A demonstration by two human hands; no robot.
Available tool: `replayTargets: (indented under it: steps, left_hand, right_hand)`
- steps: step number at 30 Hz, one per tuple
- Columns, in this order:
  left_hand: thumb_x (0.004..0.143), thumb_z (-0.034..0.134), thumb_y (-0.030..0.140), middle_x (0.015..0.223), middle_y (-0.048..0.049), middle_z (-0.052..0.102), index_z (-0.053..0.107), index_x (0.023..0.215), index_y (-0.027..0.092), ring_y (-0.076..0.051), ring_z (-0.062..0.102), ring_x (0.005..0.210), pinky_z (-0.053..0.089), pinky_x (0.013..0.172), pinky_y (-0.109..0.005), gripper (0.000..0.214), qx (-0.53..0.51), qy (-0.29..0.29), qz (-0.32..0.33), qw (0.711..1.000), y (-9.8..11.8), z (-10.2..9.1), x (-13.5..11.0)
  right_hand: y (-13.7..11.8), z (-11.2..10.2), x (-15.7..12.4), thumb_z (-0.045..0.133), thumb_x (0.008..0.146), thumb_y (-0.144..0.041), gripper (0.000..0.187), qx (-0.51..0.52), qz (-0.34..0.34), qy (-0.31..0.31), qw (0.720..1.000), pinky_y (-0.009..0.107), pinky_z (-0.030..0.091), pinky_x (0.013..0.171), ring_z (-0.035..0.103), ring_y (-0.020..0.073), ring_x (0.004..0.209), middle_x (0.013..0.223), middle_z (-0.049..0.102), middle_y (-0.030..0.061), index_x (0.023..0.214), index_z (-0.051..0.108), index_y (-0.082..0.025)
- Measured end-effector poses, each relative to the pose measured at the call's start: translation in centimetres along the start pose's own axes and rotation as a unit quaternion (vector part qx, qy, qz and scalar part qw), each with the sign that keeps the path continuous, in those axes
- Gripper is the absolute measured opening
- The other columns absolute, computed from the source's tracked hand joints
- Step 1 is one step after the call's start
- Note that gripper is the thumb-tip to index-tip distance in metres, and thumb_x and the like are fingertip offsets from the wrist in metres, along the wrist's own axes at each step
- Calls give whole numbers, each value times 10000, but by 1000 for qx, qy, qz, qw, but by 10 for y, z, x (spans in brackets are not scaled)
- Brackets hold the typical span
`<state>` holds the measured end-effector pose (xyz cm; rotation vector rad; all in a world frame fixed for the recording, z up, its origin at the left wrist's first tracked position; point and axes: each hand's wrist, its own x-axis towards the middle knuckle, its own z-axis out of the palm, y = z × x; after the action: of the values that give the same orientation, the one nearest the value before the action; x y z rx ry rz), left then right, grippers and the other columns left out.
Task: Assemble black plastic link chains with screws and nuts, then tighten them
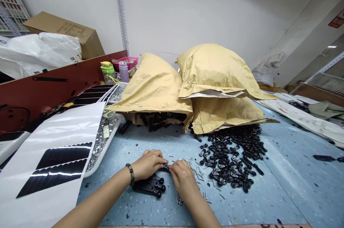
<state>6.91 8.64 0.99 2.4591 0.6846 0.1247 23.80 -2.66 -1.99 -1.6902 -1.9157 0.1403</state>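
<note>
Left hand: down on the table, fingers curled in tight together, tips pinched on a little black part
Right hand: coming in from the other side, fingers bunched up too, tips pressed on that same black part
Where the part is: low over the table, right between the two sets of fingertips, pretty much dead centre near the front edge
Bracelet: dark beads, on the left wrist
Row of black parts: lying side by side just under the left hand, touching each other
Pins: small shiny metal ones scattered just beside the right hand, a few more down by the wrist
Heap of black parts: big loose pile off to the right, near the pins, spilling out from the bags
Bags: three stuffed tan paper ones, stacked behind the heap, one leaning on the left
Tray: white, full of tiny metal bits, left of the hands
White sheets: glossy, with black strips on them, overlapping the tray's left side
Red board: standing on edge behind the sheets
Cardboard box: up behind the board, next to a white plastic bag
Bottles: a purple one and a green-lidded one, by a pink basket at the back
</note>
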Motion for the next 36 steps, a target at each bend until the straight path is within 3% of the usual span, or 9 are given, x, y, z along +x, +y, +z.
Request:
replayTargets:
  steps: [6, 10, 14, 17, 22, 26, 29, 32, 36]
  left_hand:
    - [930, 462, 227, 958, -24, 652, 687, 1057, 337, -225, 564, 964, 324, 861, -354, 282, 1, -2, -1, 1000, 3, -4, 5]
    - [917, 496, 264, 942, -12, 656, 710, 996, 348, -219, 566, 951, 311, 883, -353, 243, -10, -10, -3, 1000, -6, -10, 0]
    - [896, 518, 237, 979, -6, 656, 705, 1017, 362, -224, 562, 994, 304, 910, -356, 255, -22, -19, -13, 1000, -14, -11, -7]
    - [873, 536, 222, 966, 3, 668, 715, 984, 367, -227, 573, 997, 318, 921, -359, 256, -24, -24, -20, 999, -11, -9, -11]
    - [857, 529, 228, 987, 14, 688, 699, 1031, 344, -204, 620, 956, 406, 900, -313, 269, -6, -12, -28, 1000, -5, -15, -17]
    - [912, 339, 178, 1266, -60, 574, 517, 1295, 242, -220, 499, 1195, 372, 1010, -348, 427, 33, 106, -72, 991, -16, -30, -8]
    - [859, 391, 152, 1410, -129, 435, 323, 1415, 166, -284, 339, 1331, 235, 1092, -477, 561, 58, 181, -108, 976, -25, -31, 10]
    - [801, 476, 135, 1265, -129, 579, 458, 1297, 179, -298, 502, 1195, 252, 1068, -482, 499, 54, 170, -108, 978, -22, -18, 29]
    - [850, 480, 220, 1008, -97, 684, 574, 968, 217, -284, 627, 971, 419, 877, -399, 150, 17, 135, -113, 984, -8, -6, 41]
  right_hand:
    - [-1, 1, -4, 608, 802, -46, 297, 19, 19, -8, 1000, 340, 461, 776, 564, 210, 867, 905, 636, 31, 1035, 628, -230]
    - [-12, 14, -7, 612, 802, -60, 276, 12, 26, 3, 1000, 366, 445, 786, 561, 217, 837, 868, 641, 32, 1015, 637, -234]
    - [-19, 6, -4, 630, 815, -123, 226, 21, 36, -29, 999, 361, 443, 805, 581, 216, 853, 876, 654, 22, 993, 665, -258]
    - [-15, -4, 27, 561, 876, -175, 187, 25, 40, -11, 999, 317, 463, 820, 591, 201, 915, 975, 648, 47, 1020, 667, -230]
    - [-7, 10, 127, 477, 903, -116, 408, -11, 60, 63, 996, 402, 404, 943, 496, 262, 1134, 1247, 555, 129, 1310, 480, -144]
    - [-15, 28, 167, 565, 900, -203, 234, -39, 52, 60, 996, 436, 460, 882, 575, 227, 1022, 1113, 610, 72, 1126, 584, -146]
    - [-16, 30, 146, 622, 851, -192, 111, -50, 17, 38, 998, 310, 480, 842, 600, 160, 940, 992, 645, 5, 960, 644, -188]
    - [8, 13, 109, 664, 778, -152, 177, -63, 15, 28, 997, 202, 468, 787, 609, 118, 880, 911, 660, -47, 916, 670, -262]
    - [70, -28, 83, 491, 894, -116, 179, -121, 148, 97, 977, 331, 477, 794, 604, 179, 883, 955, 648, 74, 948, 652, -173]
